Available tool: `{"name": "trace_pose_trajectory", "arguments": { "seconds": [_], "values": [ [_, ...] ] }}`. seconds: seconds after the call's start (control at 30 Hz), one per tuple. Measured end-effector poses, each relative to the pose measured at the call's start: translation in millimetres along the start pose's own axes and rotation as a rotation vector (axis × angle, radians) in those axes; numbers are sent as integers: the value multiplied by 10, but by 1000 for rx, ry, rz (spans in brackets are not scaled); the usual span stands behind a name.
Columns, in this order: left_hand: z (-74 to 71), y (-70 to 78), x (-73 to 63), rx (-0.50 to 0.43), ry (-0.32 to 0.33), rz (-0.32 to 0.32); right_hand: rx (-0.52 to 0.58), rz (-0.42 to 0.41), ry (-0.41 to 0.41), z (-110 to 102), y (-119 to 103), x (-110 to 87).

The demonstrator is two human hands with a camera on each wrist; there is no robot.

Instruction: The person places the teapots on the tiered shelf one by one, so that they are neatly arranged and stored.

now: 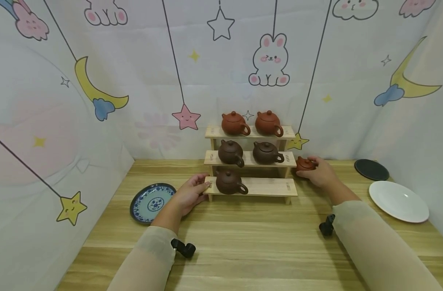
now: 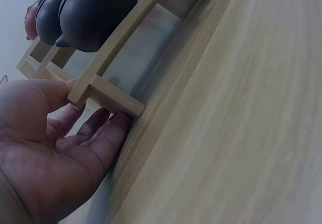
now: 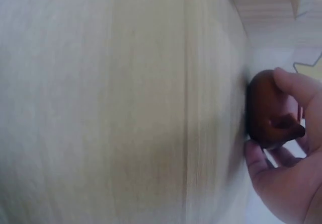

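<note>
A three-tier wooden stand (image 1: 266, 186) holds red clay teapots (image 1: 234, 123) on its top tier and dark brown ones (image 1: 266, 152) on the middle tier. One more dark brown teapot (image 1: 228, 182) sits on the left of the bottom tier. My left hand (image 1: 189, 193) grips that tier's left end, thumb against the board (image 2: 108, 53) and fingers by its leg. Right of the stand, my right hand (image 1: 320, 174) holds a small red clay teapot (image 1: 304, 164) between thumb and fingers. In the right wrist view this teapot (image 3: 269, 108) appears to rest on the table.
A blue-and-white patterned plate (image 1: 138, 205) lies left of my left hand. On the right are a black round plate (image 1: 371, 169) and a white plate (image 1: 399, 202). A printed cloth (image 1: 152, 81) hangs behind the wood-grain table (image 1: 243, 242).
</note>
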State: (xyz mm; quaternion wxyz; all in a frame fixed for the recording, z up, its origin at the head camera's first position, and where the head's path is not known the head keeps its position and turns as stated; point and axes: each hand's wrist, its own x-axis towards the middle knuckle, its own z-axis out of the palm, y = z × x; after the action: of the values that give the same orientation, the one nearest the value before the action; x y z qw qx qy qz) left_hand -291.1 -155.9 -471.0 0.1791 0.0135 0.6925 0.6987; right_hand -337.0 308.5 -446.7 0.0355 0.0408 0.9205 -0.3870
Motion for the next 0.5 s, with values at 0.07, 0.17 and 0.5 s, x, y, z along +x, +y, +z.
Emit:
{"name": "trace_pose_trajectory", "arguments": {
  "seconds": [0.07,0.17,0.5],
  "values": [
    [4,-4,1,-1,1,0,21,7,2,1,13,-20],
    [6,-7,2,-1,1,-1,33,11,6,-12,42,-60],
    [3,4,-1,5,0,-5,66,-29,41,-112,78,-326]
  ]
}}
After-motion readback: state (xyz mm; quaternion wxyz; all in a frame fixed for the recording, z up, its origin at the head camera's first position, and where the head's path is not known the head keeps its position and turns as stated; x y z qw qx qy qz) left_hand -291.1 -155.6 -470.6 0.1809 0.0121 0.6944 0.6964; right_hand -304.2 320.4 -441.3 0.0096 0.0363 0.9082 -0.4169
